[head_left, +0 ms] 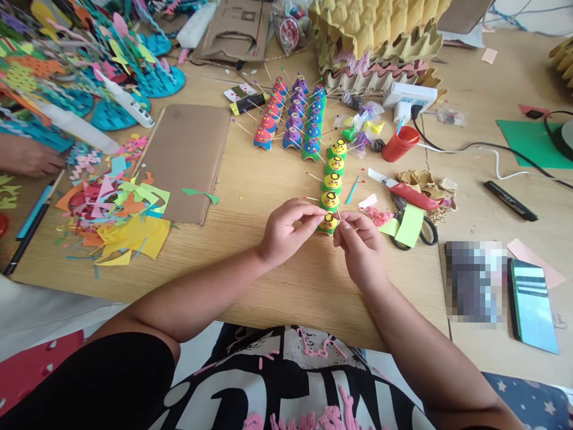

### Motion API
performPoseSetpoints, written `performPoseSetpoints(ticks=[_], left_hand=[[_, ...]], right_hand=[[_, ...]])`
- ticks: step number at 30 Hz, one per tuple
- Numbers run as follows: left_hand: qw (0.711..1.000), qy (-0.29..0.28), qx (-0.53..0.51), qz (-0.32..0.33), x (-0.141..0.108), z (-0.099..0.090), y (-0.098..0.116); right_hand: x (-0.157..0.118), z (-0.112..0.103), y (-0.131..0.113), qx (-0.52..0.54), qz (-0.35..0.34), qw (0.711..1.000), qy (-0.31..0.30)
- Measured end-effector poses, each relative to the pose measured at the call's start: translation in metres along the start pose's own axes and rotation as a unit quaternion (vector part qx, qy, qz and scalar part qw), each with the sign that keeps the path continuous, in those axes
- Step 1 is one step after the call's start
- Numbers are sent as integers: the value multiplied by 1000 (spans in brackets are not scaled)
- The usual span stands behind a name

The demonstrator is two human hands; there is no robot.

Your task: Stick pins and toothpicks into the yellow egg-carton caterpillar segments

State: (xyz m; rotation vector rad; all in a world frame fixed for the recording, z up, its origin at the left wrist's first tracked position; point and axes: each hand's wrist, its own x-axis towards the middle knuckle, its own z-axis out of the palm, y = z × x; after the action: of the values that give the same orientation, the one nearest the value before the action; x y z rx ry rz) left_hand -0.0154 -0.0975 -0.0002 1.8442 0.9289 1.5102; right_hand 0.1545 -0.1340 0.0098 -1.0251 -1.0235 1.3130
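A yellow and green egg-carton caterpillar (332,182) lies lengthwise on the wooden table, with thin red-tipped sticks poking out of its sides. My left hand (290,230) is at its near end from the left, thumb and forefinger pinched against the nearest bump. From the right, my right hand (362,242) pinches a thin stick beside the same bump. Behind stand three finished-looking rows: a red one (270,119), a purple one (295,116) and a blue and green one (314,122), also with sticks.
Paper scraps (134,215) and a cardboard sheet (183,155) lie left. Right are a red cup (400,143), a cutter (414,194), scissors (430,230) and a phone (532,304). Egg trays (380,30) stand behind. Another person's hand (33,156) rests far left.
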Motion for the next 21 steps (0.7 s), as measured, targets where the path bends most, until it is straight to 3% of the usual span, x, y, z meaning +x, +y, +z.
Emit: performPoseSetpoints(ticks=[16, 21], left_hand=[[998, -30, -55, -29, -1, -2, 2], [997, -14, -67, -47, -1, -3, 6]], right_hand=[[-5, 3, -3, -93, -108, 989, -47], [-4, 2, -3, -103, -72, 992, -27]])
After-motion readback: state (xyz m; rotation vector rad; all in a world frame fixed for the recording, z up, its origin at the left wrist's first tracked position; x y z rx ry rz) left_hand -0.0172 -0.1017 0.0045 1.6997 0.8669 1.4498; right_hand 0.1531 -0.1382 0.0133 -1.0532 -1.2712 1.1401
